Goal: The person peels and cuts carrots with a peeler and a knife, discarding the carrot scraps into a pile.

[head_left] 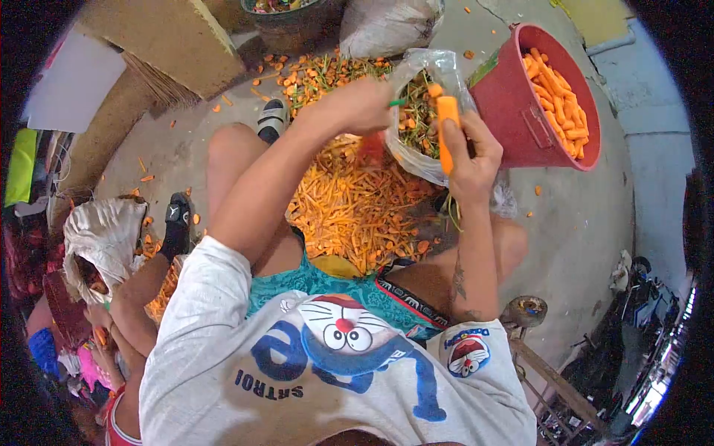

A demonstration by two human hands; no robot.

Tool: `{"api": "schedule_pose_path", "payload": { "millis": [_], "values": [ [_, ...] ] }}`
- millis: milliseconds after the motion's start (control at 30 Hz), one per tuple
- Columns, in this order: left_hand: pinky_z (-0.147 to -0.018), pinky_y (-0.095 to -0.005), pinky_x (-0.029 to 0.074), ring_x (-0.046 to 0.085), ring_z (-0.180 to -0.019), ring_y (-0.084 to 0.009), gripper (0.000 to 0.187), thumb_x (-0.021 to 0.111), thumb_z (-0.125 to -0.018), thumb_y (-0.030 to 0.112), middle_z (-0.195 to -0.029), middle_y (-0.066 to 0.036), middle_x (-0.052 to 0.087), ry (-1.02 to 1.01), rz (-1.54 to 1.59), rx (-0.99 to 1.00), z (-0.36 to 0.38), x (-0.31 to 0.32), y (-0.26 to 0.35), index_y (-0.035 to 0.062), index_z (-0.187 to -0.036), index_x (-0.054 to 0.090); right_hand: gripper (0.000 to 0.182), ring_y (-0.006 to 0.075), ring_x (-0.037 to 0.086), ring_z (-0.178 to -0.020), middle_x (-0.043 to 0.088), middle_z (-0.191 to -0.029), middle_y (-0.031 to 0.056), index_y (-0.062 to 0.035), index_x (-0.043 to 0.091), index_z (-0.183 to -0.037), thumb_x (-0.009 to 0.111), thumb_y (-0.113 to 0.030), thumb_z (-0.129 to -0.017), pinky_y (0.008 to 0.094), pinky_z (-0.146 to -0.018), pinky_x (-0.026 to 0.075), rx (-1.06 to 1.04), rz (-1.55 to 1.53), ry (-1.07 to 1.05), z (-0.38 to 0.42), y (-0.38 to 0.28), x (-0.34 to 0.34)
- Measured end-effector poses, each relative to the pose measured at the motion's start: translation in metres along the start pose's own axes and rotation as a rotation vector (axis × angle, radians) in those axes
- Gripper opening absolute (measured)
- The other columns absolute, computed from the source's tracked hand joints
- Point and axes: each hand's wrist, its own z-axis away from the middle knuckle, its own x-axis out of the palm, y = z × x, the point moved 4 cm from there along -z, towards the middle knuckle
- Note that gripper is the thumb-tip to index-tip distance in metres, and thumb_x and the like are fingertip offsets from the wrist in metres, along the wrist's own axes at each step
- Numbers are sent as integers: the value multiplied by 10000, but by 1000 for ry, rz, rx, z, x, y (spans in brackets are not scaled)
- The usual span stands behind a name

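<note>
Fingers of my right hand (470, 152) wrap around a peeled carrot (446, 130), held upright beside the red bucket (513, 111) of carrots. My left hand (364, 104), arm stretched forward, curls around a green-handled peeler (397, 102) just left of the carrot, over the peel pile (349, 208).

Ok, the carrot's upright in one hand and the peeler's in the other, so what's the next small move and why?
Probably draw the peeler in the left hand down the carrot, which the right hand holds upright over the pile of peelings, so strips fall there.
</note>
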Motion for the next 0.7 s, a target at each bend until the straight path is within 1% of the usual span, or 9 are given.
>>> {"api": "schedule_pose_path", "payload": {
  "millis": [67,133,167,300,367,467,533,600,700],
  "values": [
    [-821,-514,534,682,-890,-452,284,642,-810,108,-949,-272,694,-225,-289,-244,-2,0,-19,-24,-1061,651,189,117,563,-720,652,-847,31,30,684,-914,662,-147,-977,274,-647,444,26,-60,26,-7,-2,-3],
    [-815,-481,541,686,-895,-440,266,644,-815,107,-950,-261,701,-144,-271,-215,0,-7,-20,-24,-1046,660,183,134,594,-763,664,-966,56,-12,647,-1111,652,-148,-988,277,-666,483,332,-830,321,-5,10,-10],
    [-807,-465,542,689,-890,-431,254,646,-813,104,-938,-262,699,41,-153,-139,1,-19,-17,-28,-1030,660,332,131,613,-835,663,-1076,84,-28,564,-1287,634,-191,-1007,268,-681,509,379,-887,300,-7,19,-19],
    [-710,-367,533,683,-763,-247,184,707,-865,153,-831,-122,716,530,117,-72,0,-58,-30,0,-962,675,353,113,585,-823,673,-1119,111,19,577,-1282,558,-246,-1049,258,-643,485,530,-1010,97,-12,23,-25],
    [-537,-240,443,549,-590,-51,192,752,-911,239,-751,27,655,743,600,-66,4,-71,-28,59,-940,693,341,105,574,-806,676,-1107,111,19,581,-1272,552,-239,-1052,256,-632,474,558,-1006,62,-9,27,-18],
    [-692,-284,504,607,-726,-88,150,754,-896,181,-808,-5,696,785,657,-57,8,-60,-3,41,-908,701,335,73,528,-713,666,-971,60,29,612,-1263,563,-225,-1049,237,-575,435,595,-856,73,-5,19,1],
    [-696,-284,508,619,-723,-102,110,757,-887,139,-805,-15,703,768,642,51,2,-51,-1,48,-914,703,345,55,492,-644,612,-850,5,33,636,-1275,585,-216,-1042,224,-531,408,565,-596,70,-1,24,8],
    [-521,-225,426,542,-582,-49,140,738,-926,183,-776,9,676,975,386,197,1,-60,-5,49,-945,703,360,41,465,-610,566,-792,-23,31,639,-1298,608,-208,-1032,218,-509,391,545,-540,59,3,20,11],
    [-626,-255,499,609,-655,-99,154,753,-923,195,-802,3,702,998,596,-2,-3,-78,-36,50,-961,715,384,41,472,-607,573,-783,-16,22,632,-1315,644,-213,-1011,224,-508,405,456,-409,32,-1,20,7]
  ]
}}
